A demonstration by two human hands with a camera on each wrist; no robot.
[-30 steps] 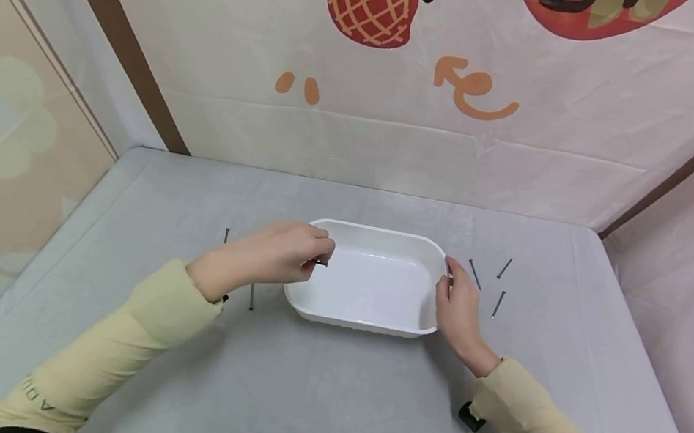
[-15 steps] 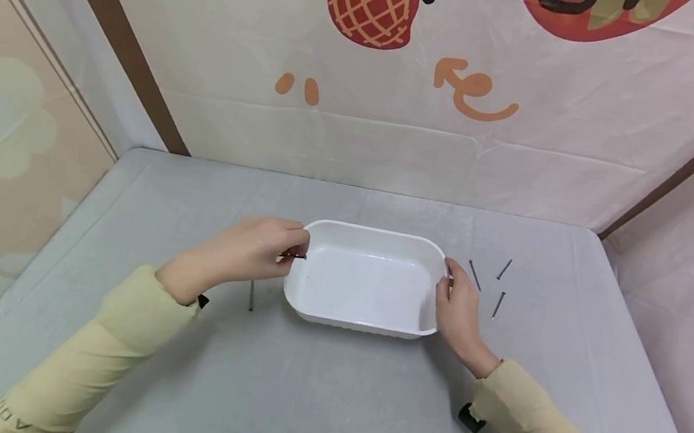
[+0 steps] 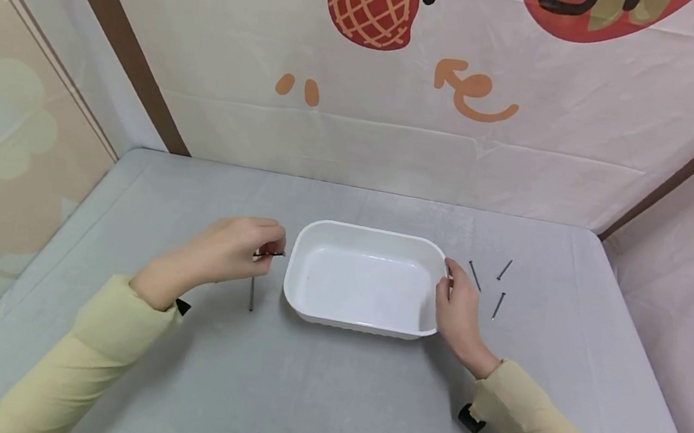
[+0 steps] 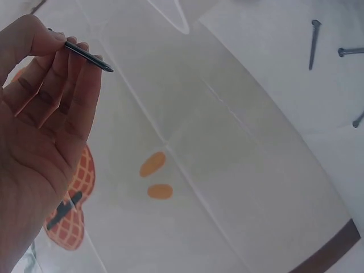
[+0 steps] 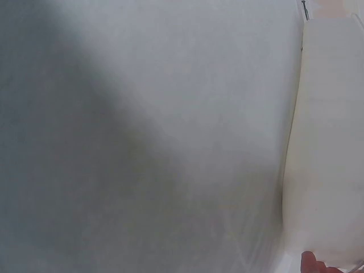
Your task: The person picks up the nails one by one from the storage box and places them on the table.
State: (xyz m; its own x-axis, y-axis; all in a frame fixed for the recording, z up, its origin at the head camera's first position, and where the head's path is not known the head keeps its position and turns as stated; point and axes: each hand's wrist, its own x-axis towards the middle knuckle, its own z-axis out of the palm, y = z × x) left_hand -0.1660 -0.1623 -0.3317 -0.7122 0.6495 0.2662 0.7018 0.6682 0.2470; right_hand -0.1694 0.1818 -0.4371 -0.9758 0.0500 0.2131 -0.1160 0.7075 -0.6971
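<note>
My left hand [image 3: 236, 249] is just left of the white dish [image 3: 359, 322], above the table. It pinches a dark nail [image 4: 88, 55] between thumb and fingertips; the pointed end sticks out past the fingers in the left wrist view. My right hand [image 3: 460, 314] grips the dish's right rim, with the thumb on the near side. In the right wrist view only a few fingertips [image 5: 310, 264] show at the bottom, by the dish's pale side. Nothing lies on the visible floor of the dish. One nail [image 3: 252, 296] lies on the table below my left hand.
Three nails lie right of the dish: a left one [image 3: 475, 275], a far one [image 3: 504, 270] and a near one [image 3: 498, 306]. The left wrist view catches several nails on the grey table [image 3: 321, 398]. A printed cloth wall [image 3: 395, 157] closes off the back.
My left hand, with the nail, has moved left from over the dish to outside its left rim. The right hand and the dish stay put.
</note>
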